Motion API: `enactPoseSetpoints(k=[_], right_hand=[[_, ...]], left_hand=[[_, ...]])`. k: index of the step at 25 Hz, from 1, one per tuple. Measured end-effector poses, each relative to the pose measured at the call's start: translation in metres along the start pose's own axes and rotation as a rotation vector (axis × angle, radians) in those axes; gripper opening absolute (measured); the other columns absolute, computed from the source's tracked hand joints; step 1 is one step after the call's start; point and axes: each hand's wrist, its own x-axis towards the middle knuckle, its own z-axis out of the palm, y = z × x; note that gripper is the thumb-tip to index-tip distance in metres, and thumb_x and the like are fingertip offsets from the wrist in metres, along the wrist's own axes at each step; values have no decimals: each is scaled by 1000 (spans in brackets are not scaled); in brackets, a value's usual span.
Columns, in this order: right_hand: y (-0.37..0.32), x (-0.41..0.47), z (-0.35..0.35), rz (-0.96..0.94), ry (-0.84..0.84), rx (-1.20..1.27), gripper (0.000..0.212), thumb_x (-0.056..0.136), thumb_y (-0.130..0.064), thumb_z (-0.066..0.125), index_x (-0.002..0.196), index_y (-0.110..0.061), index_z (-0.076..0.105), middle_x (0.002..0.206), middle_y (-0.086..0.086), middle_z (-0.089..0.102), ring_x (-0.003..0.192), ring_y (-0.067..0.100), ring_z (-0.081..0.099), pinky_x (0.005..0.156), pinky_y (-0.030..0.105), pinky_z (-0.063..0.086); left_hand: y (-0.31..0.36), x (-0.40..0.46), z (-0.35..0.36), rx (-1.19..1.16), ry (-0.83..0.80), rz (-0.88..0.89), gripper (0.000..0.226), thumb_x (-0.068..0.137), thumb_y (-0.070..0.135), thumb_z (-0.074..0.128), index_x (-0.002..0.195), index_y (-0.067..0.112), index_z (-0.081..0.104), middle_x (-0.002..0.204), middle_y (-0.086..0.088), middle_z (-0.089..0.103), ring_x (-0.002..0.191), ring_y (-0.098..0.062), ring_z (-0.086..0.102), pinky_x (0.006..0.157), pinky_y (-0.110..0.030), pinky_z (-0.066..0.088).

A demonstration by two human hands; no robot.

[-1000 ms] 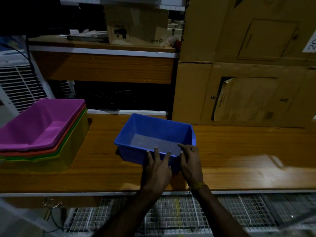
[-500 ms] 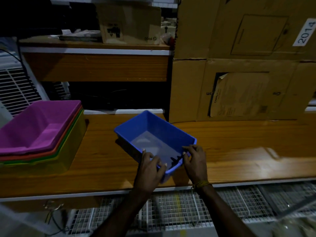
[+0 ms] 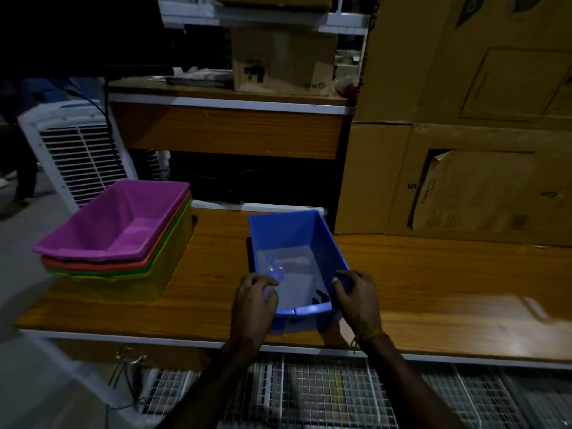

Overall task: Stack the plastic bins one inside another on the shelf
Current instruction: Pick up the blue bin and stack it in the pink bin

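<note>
Head view: a person's two hands grip a blue bin point(image 3: 294, 243) at the front edge of a wooden shelf point(image 3: 433, 289), about midway along it. The bin stands lengthwise, its near short end toward the person and just inside the shelf's white front lip, its far end reaching almost to the back edge. The left hand point(image 3: 255, 300) closes over the bin's near left corner, fingers curled over the rim and dipping inside. The right hand point(image 3: 359, 300) clasps the near right corner from outside, its fingers point(image 3: 342, 278) hooked over the right rim; a yellow thread band point(image 3: 371, 335) circles that wrist. The bin's pale floor shows between the two hands, and nothing can be made out inside it.

At the shelf's left end, well apart from the blue bin, sits a stack point(image 3: 120, 243) of nested bins: purple on top, then orange, green and yellow at the bottom, the stack angled with one corner at the left edge.

Cardboard boxes point(image 3: 464, 150) fill the back right, standing on the shelf against its rear edge. A white cooler point(image 3: 74, 156) stands behind the stack, off the shelf's left end. An upper ledge point(image 3: 229, 97) carries another carton point(image 3: 283, 61). Wire mesh racks point(image 3: 325, 394) run below the shelf's front edge, under the forearms.
</note>
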Motion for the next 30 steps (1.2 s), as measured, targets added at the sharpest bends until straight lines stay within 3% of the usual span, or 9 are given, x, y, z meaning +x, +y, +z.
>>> enactPoseSetpoints(k=[3,6,8,10,13,15,18,21,30], right_hand=[[-10,7,-6,21,55,205,42,94,-57,47,113,-24,65,112,4,65,104,23,62,80,40,57],[-35,14,-25,33,119,450,41,100,-50,43,107,-16,65,98,8,67,93,27,65,65,30,52],[-52,21,-36,48,164,559,49,100,-50,41,104,-8,65,98,22,66,97,39,63,76,52,56],[-65,26,-43,72,167,616,53,100,-51,40,103,-5,66,102,29,64,102,46,60,89,63,50],[-75,28,-46,115,161,667,33,101,-51,39,92,-34,66,96,12,70,102,35,66,94,57,52],[-74,23,-43,136,162,659,34,101,-49,39,84,-35,64,93,11,71,99,34,67,91,57,53],[-64,11,-30,177,123,607,40,101,-51,40,87,-25,66,101,19,70,99,37,66,89,60,53],[-55,1,-17,190,89,554,38,101,-48,42,92,-21,67,92,9,70,91,32,67,83,54,56],[-45,15,3,173,24,415,40,101,-45,45,90,-10,63,86,7,67,82,27,68,71,48,58]], left_hand=[[17,9,-17,-113,100,23,23,95,33,57,110,18,66,124,-1,53,101,-8,51,71,-13,37],[31,32,-36,-285,171,-6,46,95,52,45,116,15,63,125,-4,56,99,-11,55,64,-9,36],[39,46,-46,-380,223,14,60,93,64,36,113,15,63,116,-7,60,88,-10,56,61,-12,37],[44,59,-53,-428,248,35,63,88,65,28,107,15,61,108,-10,61,78,-8,54,60,-19,38],[43,69,-57,-432,244,36,68,87,67,25,120,20,60,111,-8,61,87,-16,58,64,-22,40],[34,67,-55,-427,206,11,67,85,70,27,121,24,60,117,-6,62,94,-17,60,66,-22,41],[17,57,-45,-361,116,-35,54,86,64,44,124,28,59,129,-2,57,110,-17,57,69,-21,41],[2,50,-32,-257,66,-70,41,91,42,61,129,28,58,136,-6,50,119,-22,53,79,-25,40],[-14,65,2,-95,3,-132,41,89,31,65,128,22,58,135,-10,53,123,-29,50,88,-31,43]])
